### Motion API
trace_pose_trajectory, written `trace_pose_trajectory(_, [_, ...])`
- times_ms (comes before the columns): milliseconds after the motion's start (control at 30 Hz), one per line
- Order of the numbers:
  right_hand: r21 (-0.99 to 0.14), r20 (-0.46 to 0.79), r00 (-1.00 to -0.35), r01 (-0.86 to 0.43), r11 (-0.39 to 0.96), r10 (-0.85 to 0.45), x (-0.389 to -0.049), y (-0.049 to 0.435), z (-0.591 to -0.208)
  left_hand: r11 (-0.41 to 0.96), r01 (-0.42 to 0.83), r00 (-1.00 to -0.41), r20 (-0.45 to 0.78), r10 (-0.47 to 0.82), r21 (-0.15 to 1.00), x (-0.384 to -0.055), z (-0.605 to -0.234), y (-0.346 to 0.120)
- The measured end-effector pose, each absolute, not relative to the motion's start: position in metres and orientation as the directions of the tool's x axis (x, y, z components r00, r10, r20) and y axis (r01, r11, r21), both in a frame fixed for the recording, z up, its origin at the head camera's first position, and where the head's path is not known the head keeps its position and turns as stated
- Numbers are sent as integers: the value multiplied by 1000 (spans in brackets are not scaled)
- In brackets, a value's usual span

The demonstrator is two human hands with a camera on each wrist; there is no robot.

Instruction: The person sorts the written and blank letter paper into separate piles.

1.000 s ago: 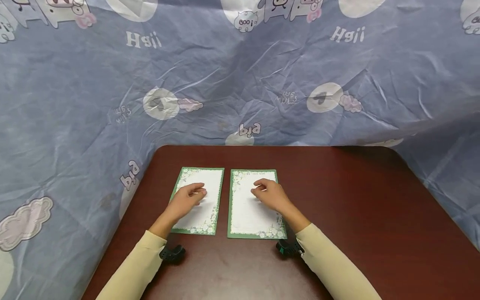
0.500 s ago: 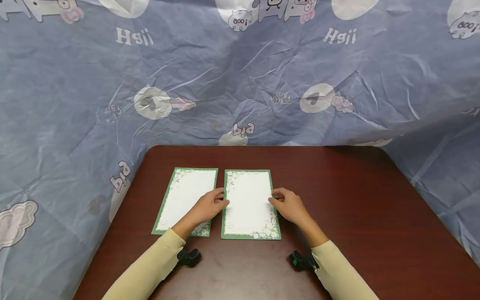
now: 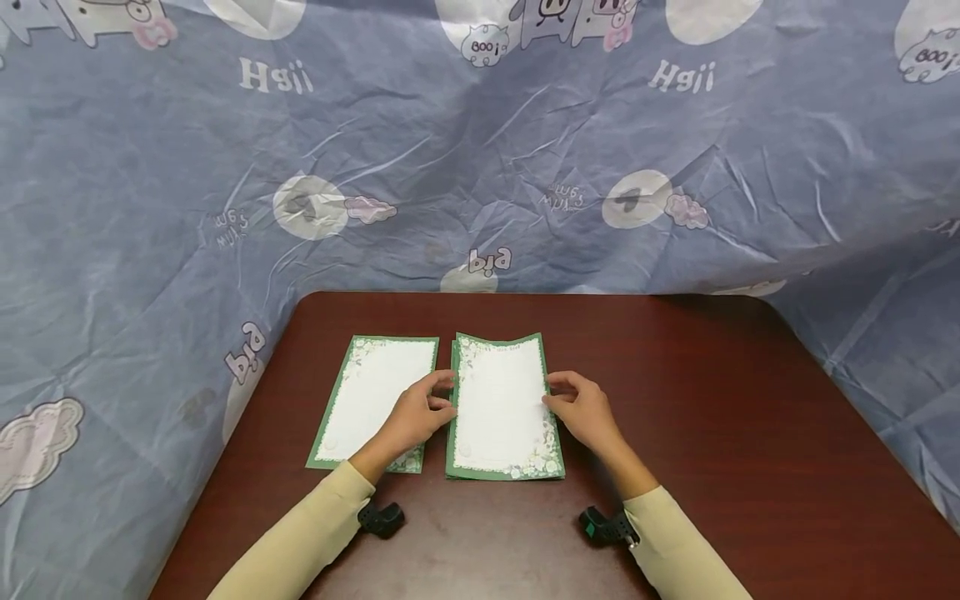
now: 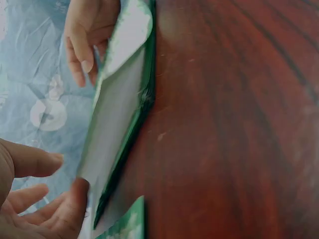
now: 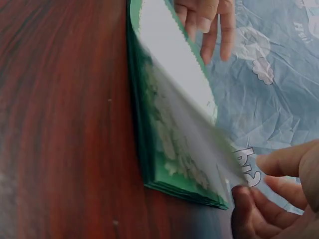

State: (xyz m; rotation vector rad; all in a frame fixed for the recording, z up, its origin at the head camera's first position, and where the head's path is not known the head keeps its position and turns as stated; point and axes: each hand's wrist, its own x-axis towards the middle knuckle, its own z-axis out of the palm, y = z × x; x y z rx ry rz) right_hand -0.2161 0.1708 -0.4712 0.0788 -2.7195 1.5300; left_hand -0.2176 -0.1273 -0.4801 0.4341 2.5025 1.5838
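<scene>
A person is lifting a green-bordered top sheet from a pile of matching paper on the dark red table, and the lifting is only partly done, judging by how close the paper is hanging over the pile. The left hand is bending its fingers at the sheet's left edge and seems to be pinching it there; the right hand is doing the same at the right edge, though blur in both wrist views is hiding just how firm either grip is. The sheet is bowing between them, its far corners rising above a sagging far edge, while its near edge is lying almost in line with the pile's, so whether it is wholly clear cannot be told. In the right wrist view, several layered edges are showing underneath, which suggests that most of the pile is remaining unhandled. A second bordered sheet is lying flat to the left, just beside the pile and partly covered by the left forearm; it may be counting as one already set apart, but whether it is single or doubled is not showing. The raised sheet is not yet resting anywhere away from the pile
</scene>
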Motion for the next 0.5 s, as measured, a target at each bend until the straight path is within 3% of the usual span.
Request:
trace_pose_trajectory(267, [-903,58,-998,-38,428,34,-217,180,-474,356,149,-950,34,311,922,-219,-482,-114])
trace_pose_trajectory(500, [-915,37,-997,-8,403,65,-215,216,-461,339,149,-934,20,356,929,-226,-474,-82])
